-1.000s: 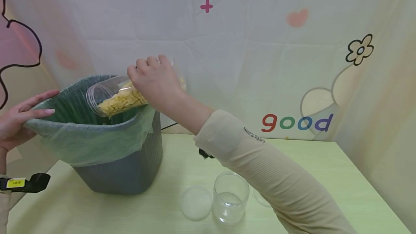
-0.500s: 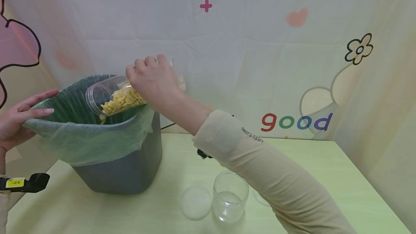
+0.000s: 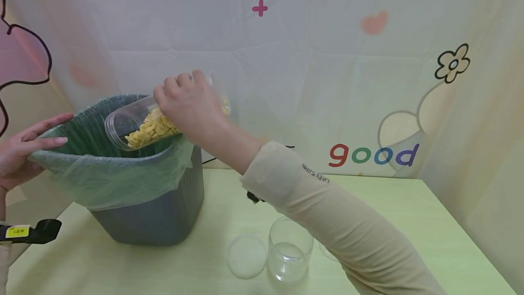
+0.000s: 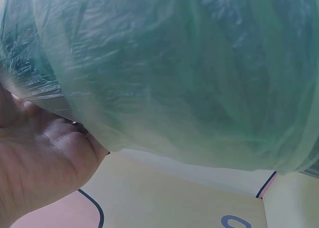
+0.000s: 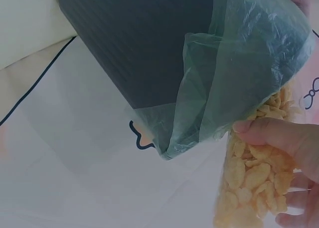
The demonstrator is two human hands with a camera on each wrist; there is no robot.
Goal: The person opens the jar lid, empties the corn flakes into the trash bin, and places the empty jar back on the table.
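In the head view my right hand [image 3: 190, 101] grips a clear plastic jar [image 3: 118, 124] from above. The jar lies nearly on its side, its open mouth tipped down over a grey trash bin [image 3: 151, 220] lined with a green bag [image 3: 118, 181]. Yellow flakes [image 3: 152, 130] lie along the jar's lower side, reaching close to the mouth. The right wrist view shows the thumb and fingers round the jar, with flakes [image 5: 256, 175] packed behind the wall. On the bin's left, my left hand [image 3: 24, 156] holds the bagged rim, thumb on top; in the left wrist view the bag hides its fingers.
An open clear jar [image 3: 290, 254] stands on the pale green table [image 3: 172, 270]. A round clear lid [image 3: 247, 256] lies left of it, and another round clear piece [image 3: 327, 251] shows partly under my right sleeve. A printed cloth [image 3: 278, 81] hangs behind.
My right hand and the tilted jar have shifted slightly left and down. Flakes have slid inside the jar; one dropping below its mouth half a second ago no longer shows. The left hand stays put.
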